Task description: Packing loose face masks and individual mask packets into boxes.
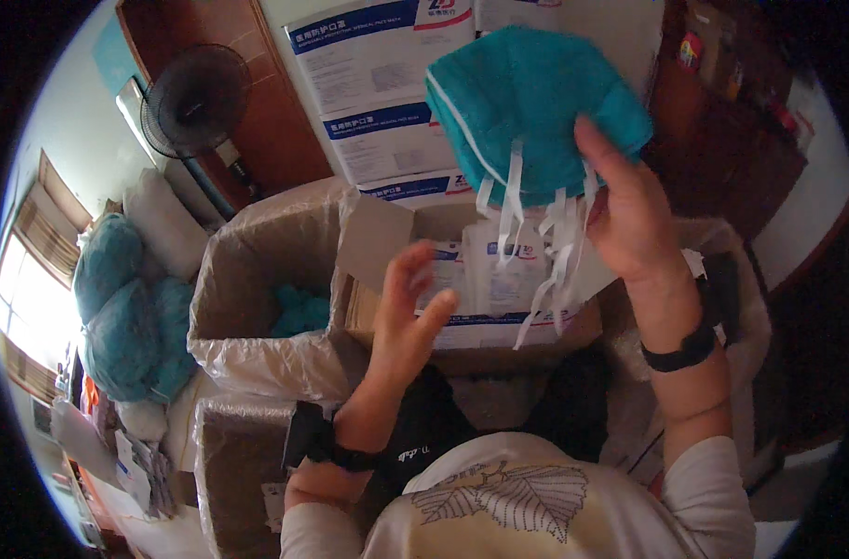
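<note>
My right hand (634, 219) is raised at the upper right, closed on a stack of teal face masks (536, 112). White elastic straps (559, 265) dangle below the stack. My left hand (411, 312) is lower and to the left, with nothing in it and its fingers apart. It hovers in front of an open cardboard box (527, 337) that holds white printed packets (508, 270). The straps hang over this box and hide part of it.
A plastic-lined carton (257, 354) with teal masks (300, 310) inside stands left of the box. Another lined carton (238, 466) is nearer me. Stacked white cartons (378, 74) rise behind. Filled teal bags (126, 307) and a black fan (196, 101) are at the left.
</note>
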Demonstrator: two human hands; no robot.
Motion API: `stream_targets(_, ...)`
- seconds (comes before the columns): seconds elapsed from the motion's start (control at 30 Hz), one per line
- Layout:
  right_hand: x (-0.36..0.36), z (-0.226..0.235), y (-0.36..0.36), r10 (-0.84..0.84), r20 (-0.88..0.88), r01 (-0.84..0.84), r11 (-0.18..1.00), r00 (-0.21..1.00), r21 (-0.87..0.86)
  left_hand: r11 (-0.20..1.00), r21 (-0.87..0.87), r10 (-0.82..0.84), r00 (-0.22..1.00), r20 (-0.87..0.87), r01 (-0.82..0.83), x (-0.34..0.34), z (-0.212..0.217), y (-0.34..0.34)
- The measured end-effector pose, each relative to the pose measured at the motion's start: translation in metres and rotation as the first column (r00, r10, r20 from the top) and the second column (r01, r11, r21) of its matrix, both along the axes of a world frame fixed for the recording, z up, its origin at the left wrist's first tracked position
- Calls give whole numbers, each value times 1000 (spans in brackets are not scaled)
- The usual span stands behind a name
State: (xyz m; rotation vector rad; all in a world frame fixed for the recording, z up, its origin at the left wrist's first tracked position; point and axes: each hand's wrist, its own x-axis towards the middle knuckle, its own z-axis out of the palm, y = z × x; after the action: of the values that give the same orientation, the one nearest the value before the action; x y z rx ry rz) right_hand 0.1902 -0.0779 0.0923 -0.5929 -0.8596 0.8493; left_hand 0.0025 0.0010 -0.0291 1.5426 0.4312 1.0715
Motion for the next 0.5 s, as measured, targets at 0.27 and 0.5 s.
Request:
stream_targets(0.27,-9,-2,4,97,21,-97,995,995,-2,876,-172,-466,883,-56,452,27,39,-7)
stream_targets(0.5,15,-1,4,7,60,-7,1000,998,5,774,-395,-547,837,-24,494,4,-14,-19)
